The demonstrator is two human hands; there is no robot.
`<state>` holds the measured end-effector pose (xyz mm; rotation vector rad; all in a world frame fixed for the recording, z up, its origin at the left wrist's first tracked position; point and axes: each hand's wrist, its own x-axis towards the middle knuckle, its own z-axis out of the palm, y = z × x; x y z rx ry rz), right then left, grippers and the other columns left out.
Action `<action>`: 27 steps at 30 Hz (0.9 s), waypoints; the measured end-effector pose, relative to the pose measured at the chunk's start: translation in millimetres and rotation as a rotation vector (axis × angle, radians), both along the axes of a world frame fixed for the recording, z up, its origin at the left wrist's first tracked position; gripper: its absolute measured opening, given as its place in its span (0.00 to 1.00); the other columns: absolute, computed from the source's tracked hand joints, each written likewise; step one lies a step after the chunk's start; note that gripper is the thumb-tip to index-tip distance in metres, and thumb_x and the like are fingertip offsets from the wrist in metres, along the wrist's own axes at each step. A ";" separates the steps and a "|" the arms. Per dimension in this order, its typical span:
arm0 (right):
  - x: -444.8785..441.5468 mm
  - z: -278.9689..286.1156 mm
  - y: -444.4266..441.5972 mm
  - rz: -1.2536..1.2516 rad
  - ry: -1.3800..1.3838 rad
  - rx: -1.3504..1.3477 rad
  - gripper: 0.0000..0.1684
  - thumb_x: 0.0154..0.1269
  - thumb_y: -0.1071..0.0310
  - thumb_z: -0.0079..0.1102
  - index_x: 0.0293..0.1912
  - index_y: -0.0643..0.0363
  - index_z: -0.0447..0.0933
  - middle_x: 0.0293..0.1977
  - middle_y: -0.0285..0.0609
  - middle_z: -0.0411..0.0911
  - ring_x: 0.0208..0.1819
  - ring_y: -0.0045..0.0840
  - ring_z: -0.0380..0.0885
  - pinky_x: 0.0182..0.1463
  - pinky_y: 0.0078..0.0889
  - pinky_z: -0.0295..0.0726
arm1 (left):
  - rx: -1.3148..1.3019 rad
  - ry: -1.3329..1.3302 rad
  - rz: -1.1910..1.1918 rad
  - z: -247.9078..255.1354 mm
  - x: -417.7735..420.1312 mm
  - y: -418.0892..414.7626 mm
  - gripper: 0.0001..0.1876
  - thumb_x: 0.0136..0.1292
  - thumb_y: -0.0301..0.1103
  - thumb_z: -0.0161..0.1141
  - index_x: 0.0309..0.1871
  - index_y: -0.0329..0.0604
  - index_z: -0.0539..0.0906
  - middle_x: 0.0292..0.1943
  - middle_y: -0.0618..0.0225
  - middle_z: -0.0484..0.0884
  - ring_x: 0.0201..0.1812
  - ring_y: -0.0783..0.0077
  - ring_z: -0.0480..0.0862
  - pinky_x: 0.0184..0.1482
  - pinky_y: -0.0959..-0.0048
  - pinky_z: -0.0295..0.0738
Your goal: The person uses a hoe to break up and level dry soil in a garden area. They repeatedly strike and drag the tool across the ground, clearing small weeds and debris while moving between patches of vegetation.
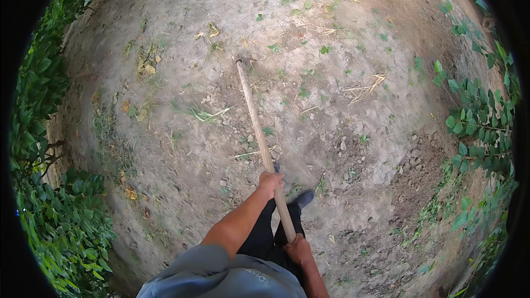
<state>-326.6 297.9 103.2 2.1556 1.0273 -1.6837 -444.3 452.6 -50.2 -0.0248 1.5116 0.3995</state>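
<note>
A long wooden handle [257, 126] runs from my body out over the soil, leaning slightly left at its far end. It belongs to a digging tool that looks like a hoe, whose dark metal head [244, 62] meets the ground; the blade is blurred and mostly hidden, so its shape is unclear. My left hand [271, 184] grips the shaft partway along, above my feet. Close to my waist, my right hand [299, 250] is wrapped around the butt end. Loosened clods [232, 91] lie about the head and along the shaft.
Leafy shrubs [62, 215] border the left side, and leafy branches [480, 120] hang in on the right. Dry cracked soil [198, 66] carries small weeds [325, 49] and straw [364, 89]. Darker broken earth [426, 165] lies to the right. One dark shoe [305, 199] shows beside the handle.
</note>
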 end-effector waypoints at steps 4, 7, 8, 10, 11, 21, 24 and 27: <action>10.4 22.0 -11.8 0.029 -0.057 -0.036 0.24 0.49 0.60 0.62 0.40 0.67 0.66 0.33 0.66 0.76 0.40 0.55 0.76 0.45 0.49 0.75 | 0.051 -0.117 0.069 7.5 -1.7 -8.2 0.06 0.52 0.24 0.61 0.30 0.37 0.74 0.22 0.64 0.72 0.20 0.66 0.75 0.21 0.66 0.72; 11.9 25.3 -8.7 0.040 -0.071 0.079 0.23 0.49 0.61 0.61 0.39 0.66 0.66 0.31 0.66 0.76 0.37 0.55 0.77 0.44 0.49 0.76 | 0.015 -0.144 0.207 5.7 -4.1 4.3 0.06 0.52 0.23 0.60 0.30 0.36 0.72 0.22 0.62 0.72 0.20 0.65 0.74 0.21 0.66 0.71; 11.5 24.7 -6.8 0.034 -0.085 0.072 0.23 0.49 0.61 0.61 0.39 0.66 0.66 0.31 0.66 0.76 0.37 0.55 0.77 0.43 0.49 0.76 | 0.023 -0.139 0.199 4.4 -3.7 7.1 0.06 0.53 0.23 0.60 0.30 0.36 0.72 0.22 0.62 0.72 0.20 0.65 0.74 0.21 0.66 0.71; 10.5 23.9 -3.8 0.038 -0.083 0.093 0.22 0.50 0.61 0.61 0.39 0.66 0.66 0.30 0.65 0.76 0.36 0.55 0.77 0.43 0.49 0.77 | 0.034 -0.137 0.182 2.3 -3.6 11.0 0.07 0.53 0.23 0.60 0.31 0.37 0.72 0.23 0.62 0.72 0.20 0.66 0.74 0.21 0.66 0.71; 10.1 23.7 -2.8 0.023 -0.070 0.073 0.21 0.50 0.62 0.61 0.38 0.66 0.66 0.30 0.65 0.76 0.36 0.55 0.77 0.43 0.49 0.77 | 0.038 -0.142 0.182 2.2 -3.1 9.3 0.07 0.53 0.24 0.60 0.31 0.37 0.72 0.23 0.62 0.72 0.20 0.66 0.74 0.22 0.66 0.72; 23.7 72.2 -24.9 -0.045 -0.155 -0.106 0.21 0.47 0.59 0.60 0.37 0.65 0.68 0.32 0.64 0.77 0.39 0.54 0.76 0.45 0.50 0.75 | 0.074 -0.210 -0.018 1.7 18.1 -1.0 0.09 0.55 0.30 0.63 0.33 0.37 0.75 0.25 0.63 0.74 0.25 0.67 0.77 0.25 0.64 0.74; 33.0 113.7 -61.0 -0.164 -0.158 -0.126 0.19 0.46 0.61 0.60 0.34 0.66 0.69 0.30 0.63 0.76 0.37 0.54 0.76 0.42 0.49 0.75 | 0.007 -0.199 -0.102 -2.1 32.9 -15.5 0.10 0.54 0.29 0.64 0.35 0.35 0.75 0.28 0.62 0.75 0.25 0.64 0.78 0.25 0.63 0.75; 43.4 140.1 -94.1 -0.181 -0.169 -0.158 0.19 0.45 0.63 0.60 0.34 0.66 0.69 0.27 0.62 0.76 0.35 0.55 0.76 0.39 0.48 0.75 | -0.064 -0.164 -0.197 -2.2 45.1 -29.6 0.12 0.53 0.29 0.65 0.36 0.34 0.74 0.29 0.60 0.75 0.25 0.62 0.79 0.25 0.62 0.75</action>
